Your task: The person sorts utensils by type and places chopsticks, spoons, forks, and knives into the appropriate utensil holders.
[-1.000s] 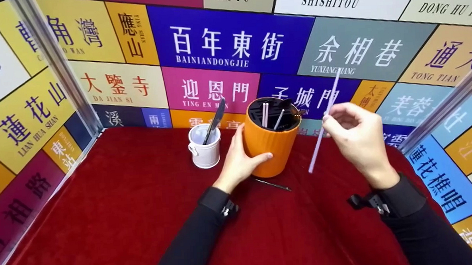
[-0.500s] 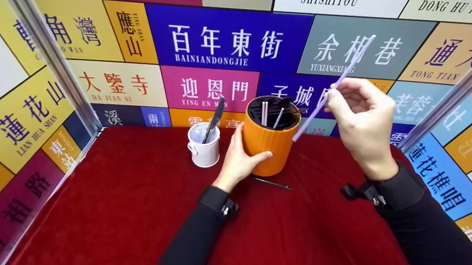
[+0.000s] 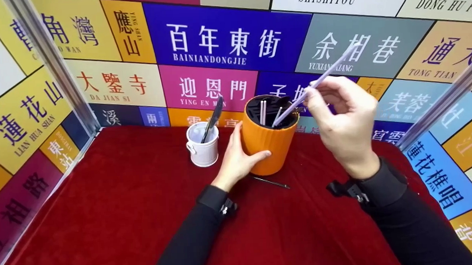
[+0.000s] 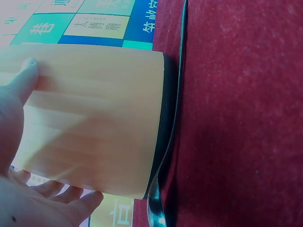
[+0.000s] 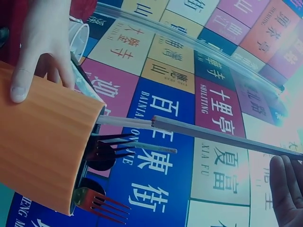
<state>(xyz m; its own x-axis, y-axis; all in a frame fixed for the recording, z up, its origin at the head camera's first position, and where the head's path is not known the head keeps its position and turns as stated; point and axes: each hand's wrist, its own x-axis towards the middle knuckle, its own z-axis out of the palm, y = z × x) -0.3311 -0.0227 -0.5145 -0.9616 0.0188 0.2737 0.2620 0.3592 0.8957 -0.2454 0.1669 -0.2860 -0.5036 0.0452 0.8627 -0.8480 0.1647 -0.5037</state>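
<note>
In the head view my left hand [image 3: 239, 160] grips an orange ribbed utensil holder [image 3: 266, 153] from its left side, thumb across the front. My right hand [image 3: 345, 121] pinches a long pale lilac chopstick [image 3: 336, 64], which slants down to the left. Its lower end overlaps the holder's dark opening there; the right wrist view puts that end [image 5: 161, 122] out beyond the rim, by pale chopsticks [image 5: 123, 121] standing inside. A dark fork [image 5: 106, 149] and a copper-coloured fork [image 5: 102, 203] stick out of the holder too. Beside the holder's base lies a thin spoon [image 4: 156, 208].
Left of the holder stands a small white bucket [image 3: 203, 152] with a dark-looking knife [image 3: 214, 118] leaning in it. Red cloth [image 3: 116, 217] covers the table. Sign-printed walls [image 3: 232, 37] with metal corner posts [image 3: 53, 60] enclose the back and sides.
My right hand first raised the chopstick and tilted it, then brought it left so its lower end comes over the holder's opening. My left hand stays around the holder.
</note>
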